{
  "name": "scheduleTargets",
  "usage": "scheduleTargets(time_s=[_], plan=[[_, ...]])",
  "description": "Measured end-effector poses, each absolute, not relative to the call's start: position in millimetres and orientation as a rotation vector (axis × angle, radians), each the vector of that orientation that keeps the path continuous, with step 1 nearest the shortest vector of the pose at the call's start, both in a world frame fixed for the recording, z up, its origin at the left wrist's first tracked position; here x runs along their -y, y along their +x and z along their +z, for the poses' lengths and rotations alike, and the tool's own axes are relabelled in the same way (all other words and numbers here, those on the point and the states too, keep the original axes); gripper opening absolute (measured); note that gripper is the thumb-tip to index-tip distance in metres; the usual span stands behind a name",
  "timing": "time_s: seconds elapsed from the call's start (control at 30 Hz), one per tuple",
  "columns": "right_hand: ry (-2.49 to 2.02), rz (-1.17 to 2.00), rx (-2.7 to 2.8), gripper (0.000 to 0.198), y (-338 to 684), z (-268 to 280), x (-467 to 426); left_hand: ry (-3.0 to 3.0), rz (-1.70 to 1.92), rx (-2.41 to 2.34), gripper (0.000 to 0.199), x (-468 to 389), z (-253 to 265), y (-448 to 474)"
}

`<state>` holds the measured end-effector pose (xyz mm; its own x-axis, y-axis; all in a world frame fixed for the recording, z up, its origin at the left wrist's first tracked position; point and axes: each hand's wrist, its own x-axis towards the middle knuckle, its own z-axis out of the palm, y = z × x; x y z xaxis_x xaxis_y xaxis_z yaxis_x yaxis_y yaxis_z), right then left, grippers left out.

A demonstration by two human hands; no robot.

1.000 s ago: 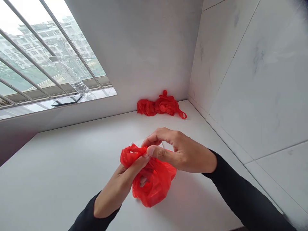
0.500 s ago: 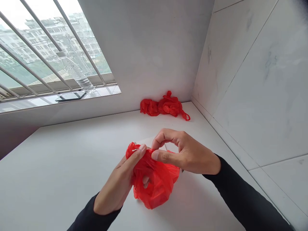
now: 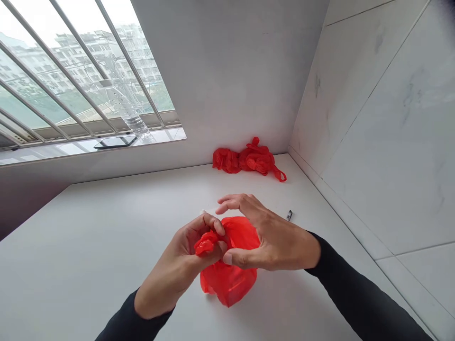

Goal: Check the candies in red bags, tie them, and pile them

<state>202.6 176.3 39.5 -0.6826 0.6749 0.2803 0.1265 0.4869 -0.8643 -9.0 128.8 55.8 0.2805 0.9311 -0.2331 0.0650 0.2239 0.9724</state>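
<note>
A thin red plastic bag (image 3: 231, 284) is bunched up in front of me over the white tabletop. My left hand (image 3: 188, 251) pinches its gathered top between thumb and fingers, and a crumpled end sticks out over the thumb. On the right side of the bag is my right hand (image 3: 266, 237), its thumb and fingers spread wide around the bag without closing on it. Whether the right thumb touches the plastic I cannot tell. Something whitish shows just behind the bag, mostly covered.
Two bunched red plastic bags (image 3: 249, 158) lie against the back wall. A small dark object (image 3: 289, 215) rests on the white table (image 3: 117, 227), right of my hand. On the window sill are a water bottle (image 3: 130, 113) and a dark flat device (image 3: 115, 142). Marble-look tiles (image 3: 387, 156) border the right.
My right hand has let go of the bag's top and opened. The left hand has turned and now grips the gathered plastic in a bunch. The small dark object has come into view.
</note>
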Motion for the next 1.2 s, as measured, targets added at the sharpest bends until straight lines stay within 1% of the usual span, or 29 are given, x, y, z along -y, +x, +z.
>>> scheduleTargets(time_s=[0.03,0.07,0.1,0.13,0.2,0.3,0.33,0.43,0.53,0.6,0.7,0.77,0.83,0.9,0.97,1.03,1.1,1.2], plan=[[-0.654,1.21,2.135,0.077,201.2,36.7,-178.4,1.249,0.807,-1.119,0.013,-127.5,55.2,-10.0],[-0.651,1.274,2.145,0.088,200.2,34.3,-180.6,1.327,0.805,-1.136,0.014,-125.9,54.4,-10.5],[-0.656,1.34,2.145,0.091,199.5,32.5,-182.7,1.433,0.809,-1.172,0.016,-124.3,53.2,-10.5],[-0.665,1.401,2.135,0.089,199.0,31.4,-184.4,1.571,0.82,-1.23,0.018,-122.8,51.4,-10.1],[-0.675,1.504,2.096,0.079,198.2,30.2,-186.7,1.923,0.881,-1.384,0.028,-120.6,45.9,-8.9],[-0.623,1.64,2.007,0.058,195.7,27.5,-188.5,2.338,1.042,-1.515,0.05,-119.3,36.3,-7.1],[-0.597,1.664,1.983,0.051,194.5,25.7,-189.2,2.4,1.106,-1.521,0.052,-119.3,33.6,-6.7],[-0.516,1.66,1.967,0.035,191.7,19.0,-192.6,2.485,1.215,-1.482,0.05,-119.9,28.8,-7.5],[-0.467,1.695,1.889,0.024,191.2,15.3,-195.3,2.561,1.113,-1.399,0.059,-121.5,25.7,-10.9],[-0.535,1.652,1.849,0.02,191.6,16.3,-195.1,2.583,0.985,-1.396,0.063,-122.5,22.9,-13.7],[-0.73,1.433,1.928,0.015,192.8,18.7,-195.8,2.603,0.842,-1.488,0.06,-122.2,17.8,-19.9],[-0.814,1.345,1.971,0.015,195.2,15.9,-202.2,2.66,0.764,-1.526,0.059,-119.3,14.1,-27.6],[-0.834,1.386,1.97,0.017,200.0,7.1,-215.8,2.742,0.671,-1.542,0.057,-113.6,10.2,-39.0],[-0.862,1.476,1.94,0.024,206.5,-6.7,-234.1,2.804,0.569,-1.573,0.051,-105.3,6.0,-52.4],[-0.923,1.517,1.913,0.032,212.4,-22.2,-252.0,2.816,0.467,-1.616,0.034,-95.8,1.5,-64.1],[-0.994,1.494,1.903,0.037,215.7,-34.8,-264.5,2.775,0.385,-1.623,0.019,-87.2,-2.5,-70.8],[-1.042,1.443,1.904,0.037,216.2,-41.3,-269.6,2.699,0.334,-1.595,0.016,-81.7,-4.5,-71.2],[-1.101,1.333,1.899,0.034,215.3,-38.0,-265.9,2.564,0.371,-1.59,0.02,-80.9,-1.5,-62.6]])
